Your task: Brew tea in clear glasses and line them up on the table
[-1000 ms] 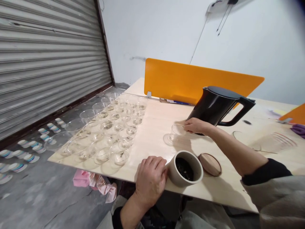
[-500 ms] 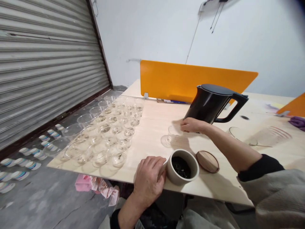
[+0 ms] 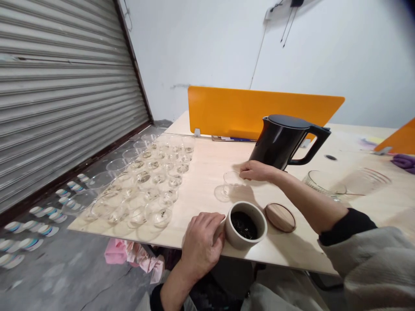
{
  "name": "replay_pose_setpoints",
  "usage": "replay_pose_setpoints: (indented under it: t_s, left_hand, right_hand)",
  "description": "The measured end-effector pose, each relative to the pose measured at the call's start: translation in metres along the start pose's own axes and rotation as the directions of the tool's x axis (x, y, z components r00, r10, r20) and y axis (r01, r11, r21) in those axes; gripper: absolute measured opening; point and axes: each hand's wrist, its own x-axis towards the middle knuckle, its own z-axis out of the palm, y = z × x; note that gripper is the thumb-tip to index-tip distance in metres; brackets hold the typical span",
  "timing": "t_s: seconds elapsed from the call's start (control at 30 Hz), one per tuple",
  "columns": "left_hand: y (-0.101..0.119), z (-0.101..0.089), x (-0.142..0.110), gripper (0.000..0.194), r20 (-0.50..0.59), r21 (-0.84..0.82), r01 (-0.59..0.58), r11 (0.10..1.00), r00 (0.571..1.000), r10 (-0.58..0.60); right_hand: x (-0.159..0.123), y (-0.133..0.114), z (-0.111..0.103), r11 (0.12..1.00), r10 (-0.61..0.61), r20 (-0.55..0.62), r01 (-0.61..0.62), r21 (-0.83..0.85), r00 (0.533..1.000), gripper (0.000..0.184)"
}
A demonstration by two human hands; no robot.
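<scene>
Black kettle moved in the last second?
No. Against the orange divider, the black kettle shows no clear shift either way; both slid left in view together.

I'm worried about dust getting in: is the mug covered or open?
Open: dark contents show inside the mug, and the wooden disc is beside it on the table.

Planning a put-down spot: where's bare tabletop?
Bare: tabletop strip between cup rows and the clear cup at right hand, back toward orange divider. Crowded: the cup rows, and the mug flanked by left hand and wooden disc.
</scene>
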Motion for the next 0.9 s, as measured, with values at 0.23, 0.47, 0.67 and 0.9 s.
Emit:
replay_pose_setpoints:
  t_s: [0.23,0.47,0.67,0.9]
  left_hand:
    - [0.000,0.000,0.001,0.037,0.001,0.008,-0.009,1.000,1.000,0.009]
    - [-0.004,-0.005,-0.002,0.052,-0.002,-0.074,-0.026,0.997,1.000,0.026]
    - [0.007,-0.009,-0.003,0.102,0.114,-0.335,0.043,0.941,0.993,-0.005]
    - [0.024,0.015,0.008,0.126,0.129,-0.455,0.207,0.866,0.978,-0.166]
  right_hand:
    - [0.001,-0.003,0.003,1.000,-0.012,-0.001,0.012,-0.005,1.000,0.019]
    - [-0.040,-0.003,-0.007,0.991,0.016,-0.262,-0.051,-0.124,0.965,0.050]
    - [-0.125,0.022,0.050,0.938,0.047,-0.525,-0.218,-0.269,0.850,0.057]
    - [-0.155,0.078,0.119,0.928,-0.023,-0.560,-0.190,-0.320,0.828,0.075]
